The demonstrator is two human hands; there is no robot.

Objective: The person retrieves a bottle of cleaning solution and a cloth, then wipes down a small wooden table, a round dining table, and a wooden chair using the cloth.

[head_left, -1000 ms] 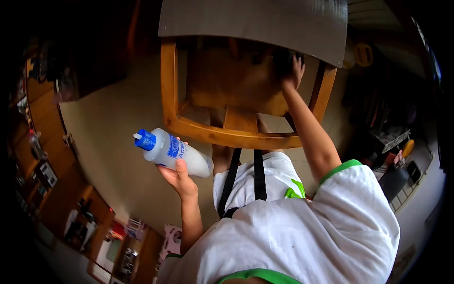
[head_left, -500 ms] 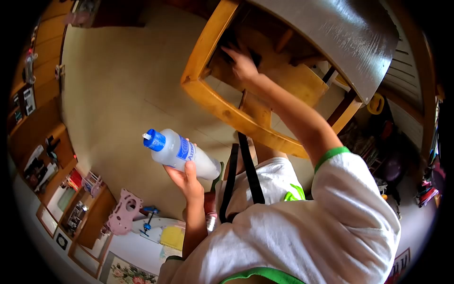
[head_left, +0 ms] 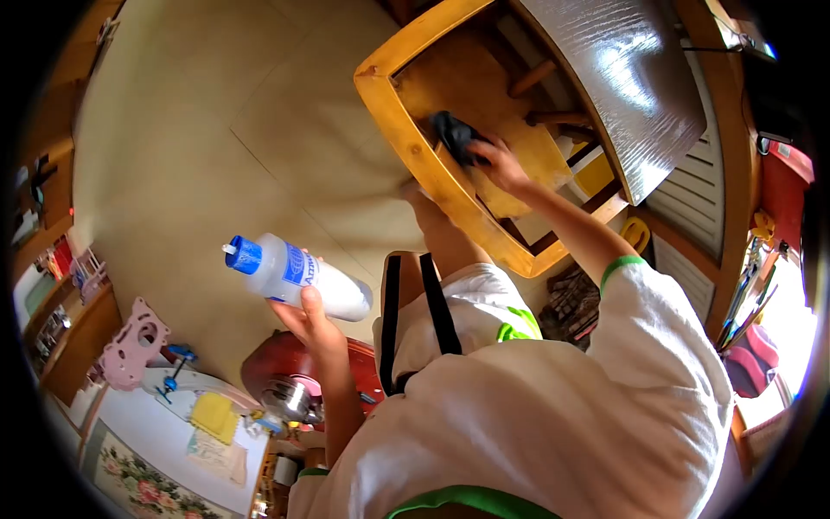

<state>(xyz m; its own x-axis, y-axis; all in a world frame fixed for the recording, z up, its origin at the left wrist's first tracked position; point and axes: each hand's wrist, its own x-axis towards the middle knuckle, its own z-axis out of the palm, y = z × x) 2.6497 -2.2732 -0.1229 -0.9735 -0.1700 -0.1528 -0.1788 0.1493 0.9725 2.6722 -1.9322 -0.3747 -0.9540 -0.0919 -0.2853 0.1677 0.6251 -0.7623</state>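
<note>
The left grip [head_left: 309, 322] wraps the bottle [head_left: 303, 275], leaving its cap [head_left: 245, 255] free; far right, the right grip [head_left: 501, 166] pinches dark cloth [head_left: 454, 135] over the chair [head_left: 416, 149].

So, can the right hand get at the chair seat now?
Probably yes: the right hand, holding a dark cloth, reaches across the chair frame with open space to the seat; the tabletop may block its far side.

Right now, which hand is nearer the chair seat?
Right. The right hand is over the chair seat, holding dark cloth; the left hand is away from the seat.
</note>
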